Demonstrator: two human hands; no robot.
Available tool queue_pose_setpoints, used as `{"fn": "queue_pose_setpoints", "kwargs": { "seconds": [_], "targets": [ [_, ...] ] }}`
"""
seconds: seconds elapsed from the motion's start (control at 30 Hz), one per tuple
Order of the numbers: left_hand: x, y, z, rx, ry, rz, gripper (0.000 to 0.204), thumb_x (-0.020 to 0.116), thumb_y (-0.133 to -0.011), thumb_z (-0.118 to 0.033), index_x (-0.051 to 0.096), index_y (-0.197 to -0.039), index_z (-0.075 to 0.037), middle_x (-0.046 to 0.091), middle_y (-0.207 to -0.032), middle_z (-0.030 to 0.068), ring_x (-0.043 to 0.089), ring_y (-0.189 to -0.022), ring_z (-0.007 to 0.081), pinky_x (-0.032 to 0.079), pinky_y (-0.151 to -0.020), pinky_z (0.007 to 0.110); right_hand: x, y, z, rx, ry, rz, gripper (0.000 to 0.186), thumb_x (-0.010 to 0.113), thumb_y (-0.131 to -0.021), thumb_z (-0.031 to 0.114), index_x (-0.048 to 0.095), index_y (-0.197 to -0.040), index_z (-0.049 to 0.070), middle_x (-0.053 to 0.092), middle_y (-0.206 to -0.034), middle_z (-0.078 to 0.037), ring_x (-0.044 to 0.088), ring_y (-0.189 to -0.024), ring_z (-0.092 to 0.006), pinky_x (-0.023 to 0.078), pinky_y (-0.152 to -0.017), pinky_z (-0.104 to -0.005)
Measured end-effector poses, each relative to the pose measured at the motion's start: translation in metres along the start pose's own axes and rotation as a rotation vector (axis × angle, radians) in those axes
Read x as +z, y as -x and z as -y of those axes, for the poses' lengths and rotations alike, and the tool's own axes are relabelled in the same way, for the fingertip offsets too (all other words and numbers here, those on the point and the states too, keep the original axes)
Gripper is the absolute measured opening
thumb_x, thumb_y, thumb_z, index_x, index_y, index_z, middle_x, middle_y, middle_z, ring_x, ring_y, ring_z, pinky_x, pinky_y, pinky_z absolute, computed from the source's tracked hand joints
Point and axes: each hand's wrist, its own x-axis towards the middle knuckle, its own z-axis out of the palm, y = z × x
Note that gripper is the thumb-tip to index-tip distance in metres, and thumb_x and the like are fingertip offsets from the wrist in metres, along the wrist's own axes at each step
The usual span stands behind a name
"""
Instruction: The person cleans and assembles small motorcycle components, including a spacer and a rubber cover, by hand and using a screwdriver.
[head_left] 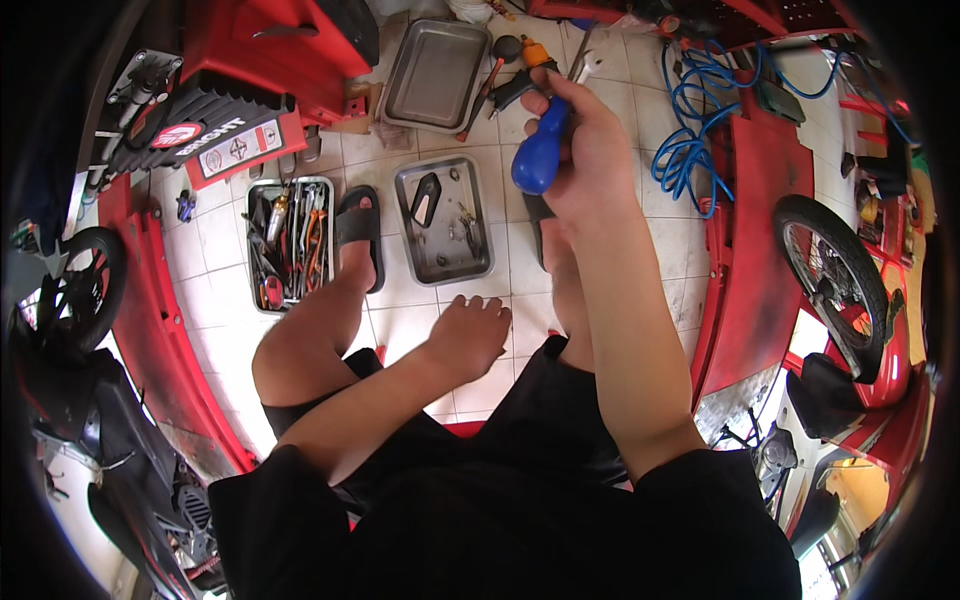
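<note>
My right hand (585, 145) grips a blue bulb-shaped object (539, 155), held high in front of my right leg. My left hand (470, 335) hangs between my knees, fingers loosely bent and slightly apart, with nothing visible in it. Below my hands on the tiled floor, a steel tray (402, 215) holds a black piece and several small metal parts. To its left, a second tray (255, 260) is packed with pliers and other hand tools. An empty dark metal tray (435, 70) lies farther forward, beside a mallet (505, 48), an orange-yellow item (533, 52) and a wrench (590, 65).
Red cabinets and ramps (745, 260) flank me on both sides. A coiled blue hose (680, 170) lies to the right. Motorcycle wheels (835, 230) and bodywork stand at both edges. My sandalled feet (358, 230) are beside the middle tray.
</note>
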Motion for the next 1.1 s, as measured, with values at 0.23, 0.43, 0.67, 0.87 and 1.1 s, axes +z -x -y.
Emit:
{"fn": "queue_pose_setpoints", "kwargs": {
  "seconds": [0.23,0.43,0.67,0.87,1.1],
  "targets": [
    [0.016,-0.018,-0.016,0.142,-0.095,-0.189,0.040,0.065,-0.075,-0.021,0.056,-0.107,0.001,0.060,-0.095,0.0144,0.060,-0.093,0.0296,0.046,-0.082,0.043,0.004,-0.005,-0.013,0.010,0.076,-0.023,0.024,0.059,-0.089,0.022,0.061,-0.106,0.005,0.058,-0.073,-0.002,0.049,-0.057,-0.0089,0.039,-0.049,-0.0232],
    [-0.022,-0.021,-0.013,0.122,-0.277,-0.121,0.048,0.069,-0.080,-0.034,0.057,-0.111,0.000,0.059,-0.103,0.0131,0.061,-0.095,0.0306,0.047,-0.084,0.044,0.003,-0.013,-0.033,-0.112,0.354,0.104,0.022,0.063,-0.086,0.022,0.062,-0.101,0.007,0.060,-0.075,-0.001,0.054,-0.063,-0.0102,0.042,-0.055,-0.0253],
    [-0.055,0.000,0.008,0.065,-0.272,-0.289,0.052,0.070,-0.079,-0.041,0.059,-0.109,0.000,0.063,-0.096,0.0154,0.064,-0.089,0.0340,0.050,-0.077,0.046,-0.011,0.008,-0.050,-0.540,0.755,0.286,0.020,0.060,-0.089,0.010,0.059,-0.105,-0.002,0.060,-0.076,-0.005,0.060,-0.069,-0.0122,0.052,-0.062,-0.0285],
    [-0.132,0.045,0.013,-0.083,0.091,-0.359,0.063,0.075,-0.071,-0.053,0.063,-0.101,0.001,0.068,-0.091,0.0180,0.066,-0.087,0.0343,0.051,-0.076,0.045,-0.016,0.064,-0.050,-0.679,0.621,0.280,0.020,0.060,-0.088,0.012,0.063,-0.102,-0.003,0.065,-0.077,-0.007,0.064,-0.074,-0.0128,0.050,-0.065,-0.0285],
    [-0.120,0.034,0.006,0.321,0.979,-0.397,0.022,0.067,-0.089,-0.010,0.061,-0.104,0.005,0.069,-0.096,0.0091,0.065,-0.088,0.0129,0.050,-0.077,0.026,-0.030,0.132,-0.042,-0.537,0.606,0.199,0.022,0.057,-0.093,0.015,0.063,-0.107,-0.001,0.066,-0.080,-0.008,0.064,-0.076,-0.0130,0.052,-0.069,-0.0287]
  ]
}}
